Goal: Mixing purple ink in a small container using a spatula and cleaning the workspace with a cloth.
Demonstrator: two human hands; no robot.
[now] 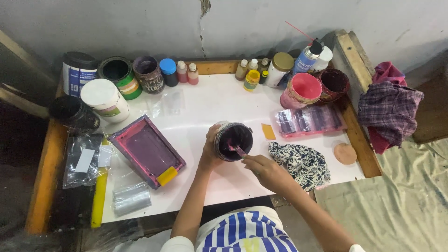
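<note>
My left hand [209, 148] grips the side of a dark ink jar [233, 140] standing on the white table top [214, 105]. The jar's inside is stained purple and pink. My right hand [266, 169] holds a thin stirring stick [240, 150] whose tip dips into the jar. A pink-framed printing screen [146, 150] lies to the left of the jar. A patterned dark blue and white cloth [302, 163] lies right beside my right hand.
Several paint jars, small bottles and a spray can [308, 57] line the back edge. A pink tub [301, 90] and a plastic packet [309, 121] sit at the right. Plastic bags [84, 158] lie at the left. Checked cloth [389, 109] hangs off the right side.
</note>
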